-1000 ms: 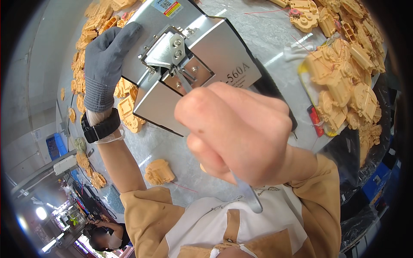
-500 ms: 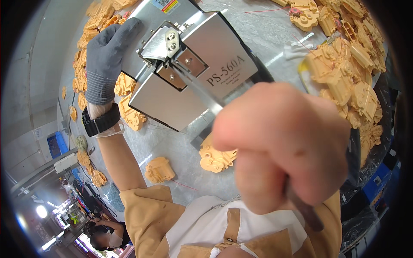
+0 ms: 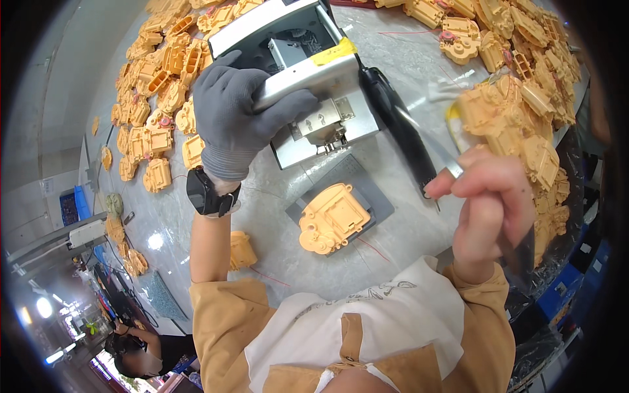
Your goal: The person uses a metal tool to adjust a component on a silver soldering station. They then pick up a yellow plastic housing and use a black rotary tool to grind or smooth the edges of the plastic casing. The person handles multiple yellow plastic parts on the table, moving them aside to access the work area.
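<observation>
A silver box-shaped screw feeder [image 3: 354, 134] stands on the far middle of the table, its top uncovered and inner parts showing. My left hand [image 3: 246, 114], in a grey glove, wraps round the feeder's pale front bar, near a strip of yellow tape [image 3: 335, 51]. Bare, my right hand [image 3: 495, 200] is closed on a slim metal tool [image 3: 429, 141], whose blurred shaft points up and left over the table. The tool's exact kind is unclear. Below the feeder, a yellow plastic housing [image 3: 335, 219] with a red wire rests on a dark grey plate [image 3: 382, 208].
A black power screwdriver [image 3: 401, 128] lies right of the feeder. Yellow housings are heaped at the far left [image 3: 173, 62] and right [image 3: 540, 85]. Another housing [image 3: 242, 251] sits by my left forearm. Another person [image 3: 151, 350] is at lower left.
The feeder has tipped so its uncovered top shows instead of its printed face. My left hand has shifted from its side to the front bar. My right hand has drawn back rightward with the tool.
</observation>
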{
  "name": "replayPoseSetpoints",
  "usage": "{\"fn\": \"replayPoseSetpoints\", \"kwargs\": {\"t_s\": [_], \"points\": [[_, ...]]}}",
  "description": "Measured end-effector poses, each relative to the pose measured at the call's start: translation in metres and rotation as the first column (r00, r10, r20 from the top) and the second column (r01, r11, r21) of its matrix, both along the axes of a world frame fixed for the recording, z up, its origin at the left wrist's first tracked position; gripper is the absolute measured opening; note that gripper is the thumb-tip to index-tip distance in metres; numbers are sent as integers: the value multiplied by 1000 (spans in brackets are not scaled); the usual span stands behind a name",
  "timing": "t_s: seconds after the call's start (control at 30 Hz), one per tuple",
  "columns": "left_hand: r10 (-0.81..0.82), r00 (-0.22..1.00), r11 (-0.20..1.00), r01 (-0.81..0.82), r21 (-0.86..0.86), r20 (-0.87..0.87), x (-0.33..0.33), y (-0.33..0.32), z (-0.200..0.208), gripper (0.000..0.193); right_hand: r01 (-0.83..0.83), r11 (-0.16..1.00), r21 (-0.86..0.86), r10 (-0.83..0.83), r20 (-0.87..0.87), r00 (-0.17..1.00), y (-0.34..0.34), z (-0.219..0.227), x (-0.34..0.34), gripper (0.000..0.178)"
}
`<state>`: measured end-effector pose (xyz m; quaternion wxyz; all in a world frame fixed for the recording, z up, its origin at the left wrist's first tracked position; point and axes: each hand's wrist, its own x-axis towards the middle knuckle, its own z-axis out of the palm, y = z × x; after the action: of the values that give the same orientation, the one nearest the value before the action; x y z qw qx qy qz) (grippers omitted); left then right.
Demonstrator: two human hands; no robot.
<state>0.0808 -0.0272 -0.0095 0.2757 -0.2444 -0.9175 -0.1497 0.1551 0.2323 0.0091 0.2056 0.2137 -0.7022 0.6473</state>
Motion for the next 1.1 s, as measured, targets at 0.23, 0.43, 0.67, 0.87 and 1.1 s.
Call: {"fn": "replayPoseSetpoints", "kwargs": {"t_s": [0.23, 0.43, 0.67, 0.87, 1.1], "points": [[-148, 983, 925, 100, -367, -105, -38, 12, 62, 60, 33, 999, 19, -35, 115, 993, 5, -2, 4, 15], [-35, 987, 922, 91, -376, 154, -54, 15, 61, 57, 88, 996, -17, -85, 150, 985, 10, -1, 5, 16], [-239, 929, 909, 316, -272, 281, -62, 36, 58, 38, 54, 998, -31, -47, 190, 981, 1, -16, 2, 15], [-326, 903, 941, 338, 6, 282, -61, 7, 37, 42, -85, 994, 67, 74, 142, 987, -2, -13, 15, 15], [-159, 974, 981, 174, -83, 159, -17, 3, 41, 52, -69, 997, -16, 71, 268, 961, -10, -33, 29, 15]]}}
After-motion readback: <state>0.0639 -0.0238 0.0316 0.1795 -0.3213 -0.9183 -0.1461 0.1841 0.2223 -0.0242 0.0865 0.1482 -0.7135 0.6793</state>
